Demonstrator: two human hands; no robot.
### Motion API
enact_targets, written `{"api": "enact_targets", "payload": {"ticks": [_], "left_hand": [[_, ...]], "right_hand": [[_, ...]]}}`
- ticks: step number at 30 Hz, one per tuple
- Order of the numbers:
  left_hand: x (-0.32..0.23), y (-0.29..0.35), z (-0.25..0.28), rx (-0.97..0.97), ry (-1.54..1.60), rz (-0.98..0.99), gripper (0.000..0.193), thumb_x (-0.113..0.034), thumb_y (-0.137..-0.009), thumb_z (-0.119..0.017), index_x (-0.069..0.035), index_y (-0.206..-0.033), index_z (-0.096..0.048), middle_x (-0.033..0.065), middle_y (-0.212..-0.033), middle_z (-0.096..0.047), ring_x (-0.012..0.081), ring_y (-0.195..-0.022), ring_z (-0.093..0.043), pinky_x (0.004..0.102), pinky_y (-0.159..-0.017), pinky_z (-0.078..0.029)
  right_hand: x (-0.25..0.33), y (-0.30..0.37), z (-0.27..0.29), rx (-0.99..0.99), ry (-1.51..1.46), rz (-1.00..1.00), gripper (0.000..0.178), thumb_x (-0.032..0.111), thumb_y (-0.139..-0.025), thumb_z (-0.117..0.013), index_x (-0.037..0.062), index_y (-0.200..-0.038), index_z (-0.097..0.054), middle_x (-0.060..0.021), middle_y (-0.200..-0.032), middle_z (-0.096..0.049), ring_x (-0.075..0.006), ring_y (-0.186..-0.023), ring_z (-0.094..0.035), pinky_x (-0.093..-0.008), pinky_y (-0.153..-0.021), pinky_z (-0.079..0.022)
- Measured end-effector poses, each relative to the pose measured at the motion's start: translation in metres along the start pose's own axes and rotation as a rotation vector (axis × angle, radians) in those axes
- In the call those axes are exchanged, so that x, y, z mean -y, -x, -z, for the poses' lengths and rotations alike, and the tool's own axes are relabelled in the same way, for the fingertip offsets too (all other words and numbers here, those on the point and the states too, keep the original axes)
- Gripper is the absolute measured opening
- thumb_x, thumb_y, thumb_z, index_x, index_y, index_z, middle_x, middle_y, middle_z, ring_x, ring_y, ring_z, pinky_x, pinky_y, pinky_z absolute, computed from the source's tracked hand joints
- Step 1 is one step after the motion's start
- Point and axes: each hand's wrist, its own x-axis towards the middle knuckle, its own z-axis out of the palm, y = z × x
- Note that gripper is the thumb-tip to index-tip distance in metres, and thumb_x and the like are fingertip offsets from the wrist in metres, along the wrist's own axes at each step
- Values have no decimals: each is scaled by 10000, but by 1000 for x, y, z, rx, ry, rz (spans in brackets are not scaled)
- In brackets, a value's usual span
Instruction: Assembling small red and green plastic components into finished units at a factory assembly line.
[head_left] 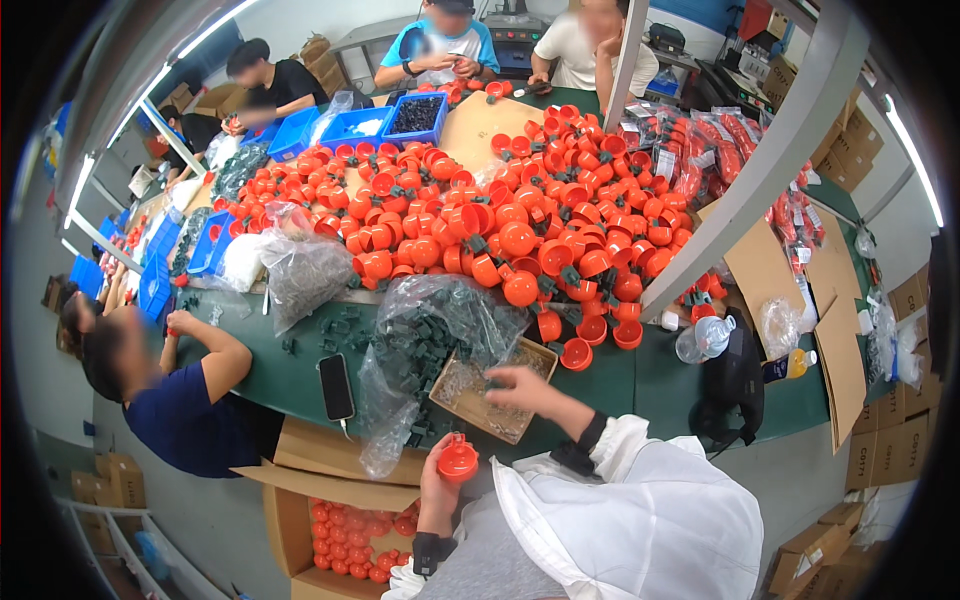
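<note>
My left hand (437, 488) is closed round a small round orange plastic cup (458, 461), held near the table's front edge above an open carton. Over a shallow cardboard tray (446, 400) of tiny clear parts, my right hand (527, 390) reaches with fingers bent and slightly apart; nothing shows between them. Beside the tray, a clear plastic bag (400, 345) spills dark green plastic clips (425, 328) onto the table. Beyond it spreads a large heap of orange cups (517, 240), many with dark green clips attached.
A phone (337, 387) with a cable lies left of the bag. The carton (285, 520) below holds orange balls or cups. A water bottle (706, 338) and black bag (732, 380) stand right, near a metal post (745, 180). A co-worker (190, 390) sits left; others work across.
</note>
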Motion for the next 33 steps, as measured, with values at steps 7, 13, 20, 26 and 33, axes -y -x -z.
{"api": "enact_targets", "payload": {"ticks": [7,13,20,26,33], "left_hand": [[9,-1,-2,6,4,18,372,-191,-883,-328,-8,-1200,-392,167,-1113,-523,305,-948,-564,391,-798,-478],[12,-2,2,-25,-37,20,348,-190,-883,-334,1,-1166,-397,163,-1112,-520,309,-954,-560,392,-809,-474],[1,7,-11,-32,7,41,365,-193,-884,-336,17,-1172,-416,166,-1115,-528,317,-971,-555,381,-827,-460],[-14,14,-26,26,-42,-31,417,-248,-868,-351,19,-1182,-417,182,-1082,-539,317,-947,-563,376,-827,-453],[-42,39,-57,192,-70,-84,530,-368,-831,-342,23,-1177,-432,165,-1040,-551,279,-846,-584,347,-677,-510]], "right_hand": [[67,-7,97,-546,110,226,752,102,-738,-580,73,-1373,-178,-92,-838,-579,-124,-646,-538,-253,-616,-446],[55,-59,99,-447,651,51,796,181,-717,-562,59,-1375,-131,-193,-810,-588,-233,-640,-571,-331,-624,-443],[142,-66,14,128,172,186,766,274,-670,-695,36,-1299,-329,-198,-1000,-552,-233,-761,-593,-316,-692,-465],[123,-49,8,464,37,58,486,214,-742,-672,12,-1151,-501,-94,-924,-601,-133,-739,-592,-243,-623,-474],[39,21,13,167,-622,-374,316,155,-849,-545,9,-1126,-502,-47,-868,-582,-137,-702,-562,-232,-629,-461]]}}
